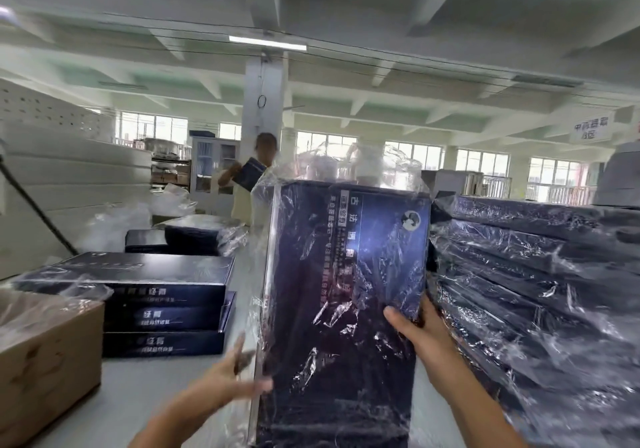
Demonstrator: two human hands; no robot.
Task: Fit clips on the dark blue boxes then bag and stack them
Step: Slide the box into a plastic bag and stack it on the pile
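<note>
centre of the frame: dark blue box (346, 292) inside a clear plastic bag (266, 226), held upright on end, bag mouth loose and crinkled above the box top. right hand (419, 330) at the lower right edge of the box, thumb across the printed front face, remaining fingers curled round behind the edge, gripping box and bag together. left hand (239, 375) at the lower left edge, blurred; fingers spread and fairly straight, lying against the bagged side, not curled round it as far as can be told.

right of the frame: tall stack of bagged boxes (540, 292), lying flat, wrapped in shiny film, just beside the held box.

left of centre: pile of three unbagged dark blue boxes (162, 302) lying flat on the pale table (138, 388), white lettering on their front edges. lower left: brown cardboard carton (45, 361) with clear film in its open top. behind the pile, further dark boxes (187, 236) and loose plastic.

upper left: stacked white sheets (69, 177). background centre: white pillar (263, 101), and beside it another person (249, 177) holding a dark box. windows along the far wall.
</note>
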